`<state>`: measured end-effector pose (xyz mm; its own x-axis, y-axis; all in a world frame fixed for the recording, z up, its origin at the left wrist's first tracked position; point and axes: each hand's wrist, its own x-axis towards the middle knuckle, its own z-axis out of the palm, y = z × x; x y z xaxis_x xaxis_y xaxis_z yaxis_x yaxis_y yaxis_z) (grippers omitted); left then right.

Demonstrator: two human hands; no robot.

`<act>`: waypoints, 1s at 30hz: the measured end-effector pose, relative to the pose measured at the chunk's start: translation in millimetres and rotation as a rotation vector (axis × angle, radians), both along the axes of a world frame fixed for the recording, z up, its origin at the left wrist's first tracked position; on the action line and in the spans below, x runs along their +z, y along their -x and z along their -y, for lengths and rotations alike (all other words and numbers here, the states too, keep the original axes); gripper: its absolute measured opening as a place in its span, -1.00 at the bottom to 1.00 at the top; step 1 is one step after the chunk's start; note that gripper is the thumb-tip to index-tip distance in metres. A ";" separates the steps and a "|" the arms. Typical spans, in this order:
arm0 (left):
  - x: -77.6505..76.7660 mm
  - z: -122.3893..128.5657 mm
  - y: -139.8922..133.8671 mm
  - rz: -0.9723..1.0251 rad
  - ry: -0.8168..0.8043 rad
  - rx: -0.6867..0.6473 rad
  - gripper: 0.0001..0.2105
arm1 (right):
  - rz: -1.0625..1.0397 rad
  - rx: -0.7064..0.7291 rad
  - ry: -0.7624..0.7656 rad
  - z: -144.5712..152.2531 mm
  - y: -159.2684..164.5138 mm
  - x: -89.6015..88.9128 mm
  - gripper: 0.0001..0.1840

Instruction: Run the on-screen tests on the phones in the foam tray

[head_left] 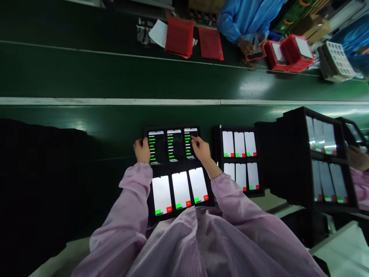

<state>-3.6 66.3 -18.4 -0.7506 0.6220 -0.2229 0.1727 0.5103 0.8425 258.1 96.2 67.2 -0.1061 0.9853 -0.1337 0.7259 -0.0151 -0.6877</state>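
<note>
A black tray point(178, 168) lies in front of me with two rows of smartphones in it. The far row has dark screens with green and white text lines, among them a left phone point(157, 148) and a middle phone point(174, 146). White screens with small green and red boxes fill the near row, such as the near left phone point(162, 194). My left hand point(142, 151) is closed around the tray's far left edge. With a finger stretched out, my right hand point(202, 149) touches the screen of the far right phone point(188, 144) and holds nothing.
A second black tray point(218, 154) of white-screened phones stands to the right, then a tilted tray point(324, 157). Across the green bench point(115, 79), a person in blue point(248, 19) handles a device beside red folders point(179, 37). Dark blocks point(37, 173) occupy the left.
</note>
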 end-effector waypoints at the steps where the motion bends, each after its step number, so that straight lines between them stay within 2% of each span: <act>1: -1.4 -0.1 0.6 0.003 -0.009 0.001 -0.84 | 0.011 0.004 0.004 0.2 0.7 -0.3 -0.82; 8: -13.2 1.0 6.2 0.032 -0.053 0.004 -0.84 | 0.094 0.019 0.048 4.9 -1.8 2.0 -0.79; 13: -17.3 6.0 9.6 0.058 -0.120 -0.017 -0.88 | 0.041 0.075 0.036 9.4 7.9 5.6 -0.70; 18: -16.0 9.4 8.8 0.085 -0.151 -0.063 -0.79 | 0.011 0.213 0.045 16.2 28.4 10.6 -0.62; 24: -13.1 6.8 5.5 0.033 -0.092 -0.099 -0.69 | 0.102 0.222 0.125 18.6 40.2 14.3 -0.59; 30: -9.2 6.4 5.2 0.057 -0.084 -0.093 -0.75 | 0.164 0.220 0.144 13.2 43.7 10.8 -0.59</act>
